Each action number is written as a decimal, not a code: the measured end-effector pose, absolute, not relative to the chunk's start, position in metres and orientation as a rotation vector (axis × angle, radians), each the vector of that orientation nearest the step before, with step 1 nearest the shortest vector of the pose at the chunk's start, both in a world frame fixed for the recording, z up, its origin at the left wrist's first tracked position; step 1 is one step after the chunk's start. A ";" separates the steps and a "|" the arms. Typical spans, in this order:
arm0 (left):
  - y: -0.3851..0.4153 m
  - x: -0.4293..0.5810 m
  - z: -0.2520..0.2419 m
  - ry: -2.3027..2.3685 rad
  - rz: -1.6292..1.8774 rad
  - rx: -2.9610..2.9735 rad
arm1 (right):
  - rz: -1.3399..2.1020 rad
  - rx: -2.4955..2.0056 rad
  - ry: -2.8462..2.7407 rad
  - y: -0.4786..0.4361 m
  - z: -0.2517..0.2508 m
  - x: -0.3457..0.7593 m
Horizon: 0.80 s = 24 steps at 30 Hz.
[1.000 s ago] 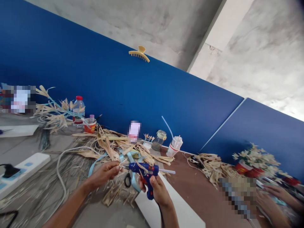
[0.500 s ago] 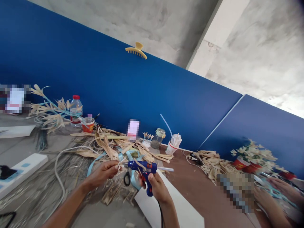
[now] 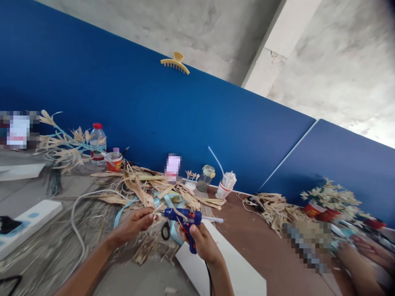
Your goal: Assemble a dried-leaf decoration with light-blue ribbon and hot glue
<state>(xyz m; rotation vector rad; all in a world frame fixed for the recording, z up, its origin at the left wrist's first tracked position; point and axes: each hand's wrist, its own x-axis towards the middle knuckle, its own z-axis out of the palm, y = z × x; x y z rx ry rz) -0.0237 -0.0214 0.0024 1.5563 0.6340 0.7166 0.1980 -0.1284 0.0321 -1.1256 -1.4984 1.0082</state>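
Note:
My right hand (image 3: 202, 242) is closed round the grip of a blue hot glue gun (image 3: 182, 217), whose nozzle points left and whose glue stick juts out to the right. My left hand (image 3: 135, 224) pinches a small piece of dried straw leaf (image 3: 156, 213) right at the nozzle tip. Both hands hover over a heap of dried leaves (image 3: 154, 193) and light blue ribbon (image 3: 168, 202). Black-handled scissors (image 3: 166, 231) lie just under the gun.
A white board (image 3: 228, 271) lies below my right hand. A white power strip (image 3: 26, 220) sits at the left. A water bottle (image 3: 98, 143), red cups (image 3: 114, 163), a jar (image 3: 206, 179) and a straw cup (image 3: 226, 185) line the blue partition (image 3: 154, 107). Another person's hands (image 3: 364, 255) work at the right, by straw flowers (image 3: 327, 201).
Both hands with the glue gun have drifted slightly left and up in view as the camera shifted. The grips are unchanged.

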 end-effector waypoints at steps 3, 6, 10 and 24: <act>-0.021 -0.024 0.001 0.627 0.728 1.559 | 0.998 -1.129 -1.496 -0.128 0.030 0.199; -0.021 -0.024 0.001 0.618 0.729 1.564 | 1.025 -1.118 -1.500 -0.127 0.027 0.200; -0.021 -0.024 0.001 0.620 0.730 1.569 | 1.073 -1.095 -1.496 -0.126 0.023 0.200; -0.016 -0.026 -0.008 0.623 0.743 1.602 | 1.044 -1.122 -1.513 -0.126 0.019 0.202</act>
